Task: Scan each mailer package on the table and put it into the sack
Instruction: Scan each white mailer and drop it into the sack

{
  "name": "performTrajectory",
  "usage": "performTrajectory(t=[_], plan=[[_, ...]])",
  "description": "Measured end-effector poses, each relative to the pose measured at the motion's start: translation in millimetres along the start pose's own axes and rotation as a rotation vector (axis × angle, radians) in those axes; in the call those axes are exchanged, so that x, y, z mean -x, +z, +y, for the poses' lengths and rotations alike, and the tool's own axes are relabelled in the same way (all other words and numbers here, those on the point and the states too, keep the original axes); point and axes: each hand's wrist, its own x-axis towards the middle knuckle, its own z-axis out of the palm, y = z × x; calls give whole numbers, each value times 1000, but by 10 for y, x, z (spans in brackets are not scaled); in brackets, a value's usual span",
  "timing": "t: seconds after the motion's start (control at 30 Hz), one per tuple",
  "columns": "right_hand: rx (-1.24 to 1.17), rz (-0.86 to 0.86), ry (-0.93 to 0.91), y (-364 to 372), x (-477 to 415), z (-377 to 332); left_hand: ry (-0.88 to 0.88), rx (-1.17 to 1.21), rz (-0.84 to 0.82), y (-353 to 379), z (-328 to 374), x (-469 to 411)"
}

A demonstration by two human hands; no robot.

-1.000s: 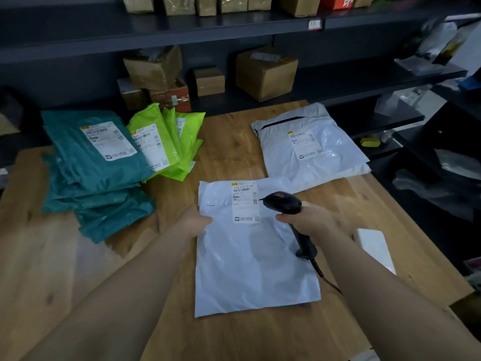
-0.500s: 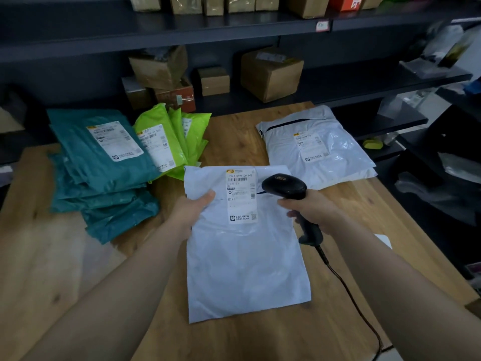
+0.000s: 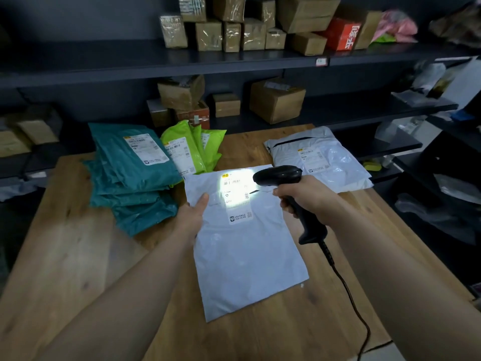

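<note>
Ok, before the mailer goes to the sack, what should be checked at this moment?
1. Light of the scanner falls on the label of the mailer: ok.
2. The left hand pinches the mailer at its left edge: ok.
3. The right hand grips the scanner: ok.
4. Scan registered: cannot tell.
5. The sack located: cannot tell, none in view.
6. The cable runs right of the mailer, off it: ok.
</note>
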Motion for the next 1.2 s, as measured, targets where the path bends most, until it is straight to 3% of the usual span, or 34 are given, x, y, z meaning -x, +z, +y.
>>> performTrajectory(t=[0.73, 1.0, 1.2], plan=[[-112, 49, -65, 27, 137, -43, 43, 15, 22, -101, 58, 125], [-162, -47, -46, 238, -55, 252, 113, 106, 80, -492, 207, 584], [-221, -269, -3, 708, 48, 416, 121, 175, 211, -1101, 138, 1149]])
